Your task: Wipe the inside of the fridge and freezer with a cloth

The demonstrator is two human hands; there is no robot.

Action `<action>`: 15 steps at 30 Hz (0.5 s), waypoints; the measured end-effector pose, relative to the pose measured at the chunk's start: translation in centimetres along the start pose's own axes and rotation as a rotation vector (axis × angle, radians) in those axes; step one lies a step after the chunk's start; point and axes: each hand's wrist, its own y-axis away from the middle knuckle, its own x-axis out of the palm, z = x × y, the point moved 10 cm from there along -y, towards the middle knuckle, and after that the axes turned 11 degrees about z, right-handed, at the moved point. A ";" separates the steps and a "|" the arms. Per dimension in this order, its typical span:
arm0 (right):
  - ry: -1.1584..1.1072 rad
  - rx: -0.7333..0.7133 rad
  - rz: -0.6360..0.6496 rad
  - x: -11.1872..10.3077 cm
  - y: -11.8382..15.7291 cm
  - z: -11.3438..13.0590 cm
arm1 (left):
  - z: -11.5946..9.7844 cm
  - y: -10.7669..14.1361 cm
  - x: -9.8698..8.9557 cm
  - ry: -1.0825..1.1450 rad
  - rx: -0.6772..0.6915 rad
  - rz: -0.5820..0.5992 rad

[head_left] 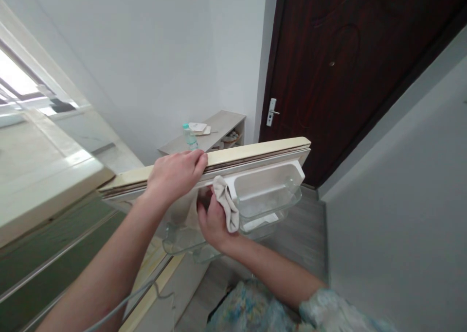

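An open refrigerator door (259, 150), cream-coloured with a worn seal, stands across the middle of the view. Over its top edge my left hand (177, 174) is closed, gripping the door. My right hand (214, 222) is at the inner side, between the door's bins, with a pale cloth (226, 203) bunched in its grasp. Part of its fingers is hidden by the cloth and the shadowed recess. A clear door bin (268, 200) lies just right of the cloth, and further transparent bins show below and to the left.
The refrigerator body (47, 176) fills the left, a grey cable (124, 303) crossing in front of its lower part. Behind the door are a low cabinet (219, 123) and a plastic bottle (190, 137). A dark red door (350, 69) and grey wall (394, 176) bound the right.
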 end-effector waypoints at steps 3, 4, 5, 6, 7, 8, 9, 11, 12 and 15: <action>-0.184 -0.025 0.162 4.0 -1.1 1.4 | -0.1 0.1 0.0 0.000 -0.003 0.012; -0.187 -0.107 0.270 5.6 -1.3 3.0 | -0.1 0.1 0.0 0.001 -0.006 0.016; -0.154 -0.189 0.402 7.2 -1.3 4.6 | -0.1 0.2 0.0 0.003 -0.010 0.016; -0.098 -0.254 0.537 8.7 -1.1 5.9 | -0.1 0.2 -0.1 0.006 -0.012 0.016; -0.038 -0.296 0.661 10.0 -0.7 6.8 | -0.1 0.2 -0.2 0.011 -0.010 0.016; 0.007 -0.317 0.756 10.7 -0.3 7.2 | -0.2 0.2 -0.2 0.016 -0.007 0.020; 0.033 -0.325 0.823 11.0 0.1 7.4 | -0.2 0.3 -0.2 0.021 -0.006 0.024; 0.038 -0.345 0.875 10.8 0.8 7.3 | -0.2 0.3 -0.3 0.027 -0.006 0.035; 0.033 -0.363 0.875 10.5 1.2 7.1 | -0.2 0.3 -0.3 0.029 -0.008 0.039; 0.019 -0.381 0.845 9.6 2.0 6.5 | -0.1 0.3 -0.3 0.031 -0.018 0.043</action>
